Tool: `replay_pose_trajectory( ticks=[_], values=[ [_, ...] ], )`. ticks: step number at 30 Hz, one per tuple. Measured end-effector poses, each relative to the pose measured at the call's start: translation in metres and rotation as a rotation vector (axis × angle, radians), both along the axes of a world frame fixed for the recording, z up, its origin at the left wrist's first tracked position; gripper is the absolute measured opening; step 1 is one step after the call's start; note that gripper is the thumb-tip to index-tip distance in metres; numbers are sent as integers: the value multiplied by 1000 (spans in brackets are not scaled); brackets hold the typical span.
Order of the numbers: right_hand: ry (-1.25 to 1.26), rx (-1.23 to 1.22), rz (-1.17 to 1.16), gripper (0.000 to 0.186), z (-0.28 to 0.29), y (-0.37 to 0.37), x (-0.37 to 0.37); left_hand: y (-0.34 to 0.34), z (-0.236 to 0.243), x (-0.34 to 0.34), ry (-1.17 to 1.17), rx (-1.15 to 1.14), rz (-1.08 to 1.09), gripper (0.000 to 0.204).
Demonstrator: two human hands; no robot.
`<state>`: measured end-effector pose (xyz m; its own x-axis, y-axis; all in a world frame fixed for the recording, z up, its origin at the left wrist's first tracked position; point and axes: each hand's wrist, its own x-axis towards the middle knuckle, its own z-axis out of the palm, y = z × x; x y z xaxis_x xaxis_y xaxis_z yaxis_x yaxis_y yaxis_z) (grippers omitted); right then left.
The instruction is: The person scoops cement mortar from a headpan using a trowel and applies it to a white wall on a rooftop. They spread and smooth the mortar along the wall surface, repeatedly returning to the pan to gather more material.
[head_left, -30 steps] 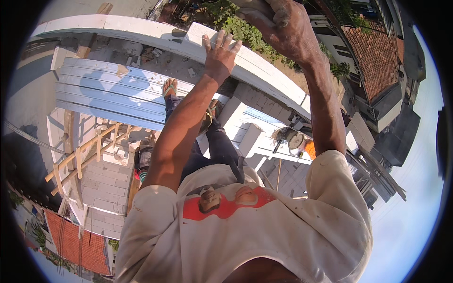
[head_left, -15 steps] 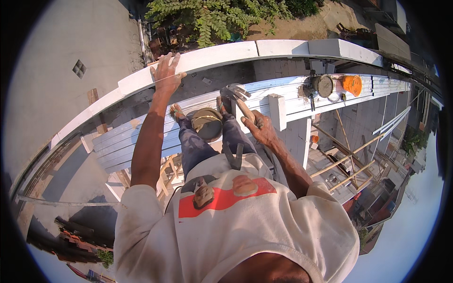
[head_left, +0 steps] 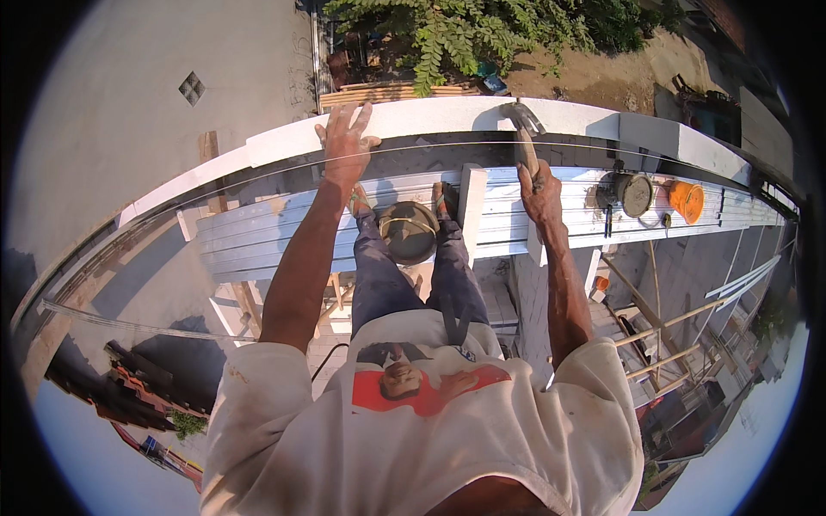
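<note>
My left hand (head_left: 347,148) rests with fingers spread on the top of a row of long white blocks (head_left: 430,118), which forms a curved-looking wall edge ahead of me. In my right hand (head_left: 542,196) is a hammer (head_left: 526,138), gripped by its wooden handle. Its metal head is at the block row, close to a joint between two blocks; whether it touches cannot be made out. A thin string (head_left: 447,144) runs along the near side of the blocks, passing by my left wrist and the hammer handle.
I stand barefoot on ribbed metal planks (head_left: 297,225), with a round tub (head_left: 409,234) between my legs. Beside my right foot is an upright white block (head_left: 470,202). A mortar bucket (head_left: 635,196) and an orange bucket (head_left: 687,202) stand farther right. Bamboo poles (head_left: 662,348) lie below.
My right hand has carried the hammer forward from above the planks to the block row. My left hand stays on the blocks. The whole view has shifted somewhat.
</note>
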<state>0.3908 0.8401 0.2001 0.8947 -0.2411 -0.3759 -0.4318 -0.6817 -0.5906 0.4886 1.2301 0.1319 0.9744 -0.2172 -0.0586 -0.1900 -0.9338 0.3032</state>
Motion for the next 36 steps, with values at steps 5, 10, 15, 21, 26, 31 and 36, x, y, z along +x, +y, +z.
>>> replay_pose_trajectory(
  ticks=[5,10,15,21,26,31,36],
  values=[
    [2,4,-13,31,0,15,-7,-4,2,-5,32,-34,32,72],
    [42,-9,49,31,0,30,-1,-7,9,-3,50,-64,43,66],
    [90,-23,130,31,-2,43,3,-7,6,-6,27,-81,41,67],
    [4,24,129,33,10,58,2,-7,2,-4,-12,-79,59,67],
    [-43,0,121,35,5,60,-1,-7,-1,-4,-3,-72,72,68],
    [11,-54,152,37,-1,63,8,0,2,-5,26,-51,57,69],
    [32,26,141,44,-5,50,-7,-4,1,2,57,-35,41,72]
  ],
)
